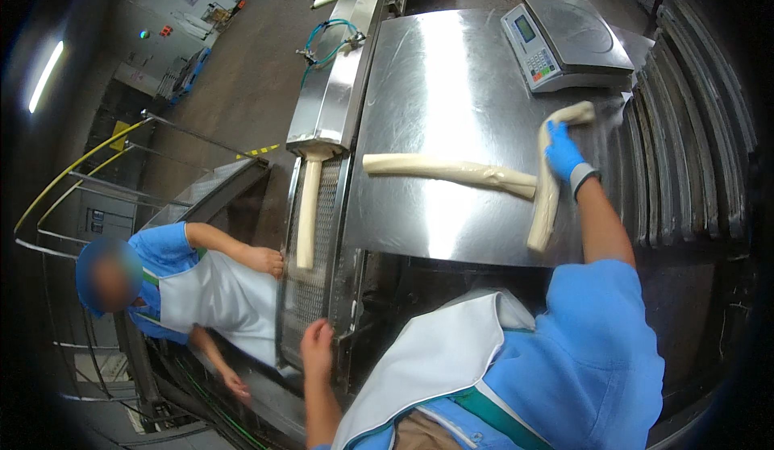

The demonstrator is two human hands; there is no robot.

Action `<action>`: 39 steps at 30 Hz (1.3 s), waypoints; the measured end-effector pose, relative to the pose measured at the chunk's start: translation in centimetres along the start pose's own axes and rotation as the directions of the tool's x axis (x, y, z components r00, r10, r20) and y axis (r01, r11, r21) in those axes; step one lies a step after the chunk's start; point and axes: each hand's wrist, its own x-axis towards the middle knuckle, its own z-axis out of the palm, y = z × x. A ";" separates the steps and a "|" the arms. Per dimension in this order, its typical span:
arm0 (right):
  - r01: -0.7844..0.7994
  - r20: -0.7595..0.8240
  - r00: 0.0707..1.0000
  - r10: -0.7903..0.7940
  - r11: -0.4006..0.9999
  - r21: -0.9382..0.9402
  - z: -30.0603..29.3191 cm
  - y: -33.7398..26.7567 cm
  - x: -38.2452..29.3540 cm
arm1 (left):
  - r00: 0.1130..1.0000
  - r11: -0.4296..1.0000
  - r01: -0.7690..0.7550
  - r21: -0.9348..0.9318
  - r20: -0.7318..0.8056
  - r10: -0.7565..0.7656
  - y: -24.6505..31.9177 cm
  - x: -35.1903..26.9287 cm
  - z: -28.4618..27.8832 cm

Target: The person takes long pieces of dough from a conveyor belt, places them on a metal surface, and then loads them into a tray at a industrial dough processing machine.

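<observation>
My right hand [564, 151], in a blue glove, is closed around the upper part of a long pale dough log [546, 196]. The log lies on the steel table [399, 99] with its far end bent to the right. A second dough log [447, 169] lies crosswise, one end against the first. My bare left hand [317, 342] is over the near right side of the mesh conveyor [305, 296], its fingers curled with nothing seen in them. Farther along that conveyor, a third dough log [309, 214] extends from the outlet of a metal housing [320, 111].
A digital scale [583, 33] stands at the table's far right. Stacked metal trays or racks [683, 136] line the right side. Across the conveyor a co-worker [217, 299] has one hand by its edge. A railed metal stair [205, 190] is at the left.
</observation>
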 end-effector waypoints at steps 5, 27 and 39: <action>0.289 0.312 0.927 -0.208 0.927 -0.240 1.0 -8.8 -2.1 | 0.792 0.531 -0.610 0.588 0.475 0.383 8.8 10.0 10.7; 0.008 -0.143 0.989 -0.033 0.986 -0.169 12.4 -24.9 34.2 | 0.771 -0.136 -0.560 0.817 0.574 0.276 11.6 16.7 18.3; 0.877 0.531 0.469 -0.706 0.444 -0.184 17.7 -27.7 16.1 | 0.806 -0.102 -0.536 0.838 0.544 0.233 11.5 16.8 18.5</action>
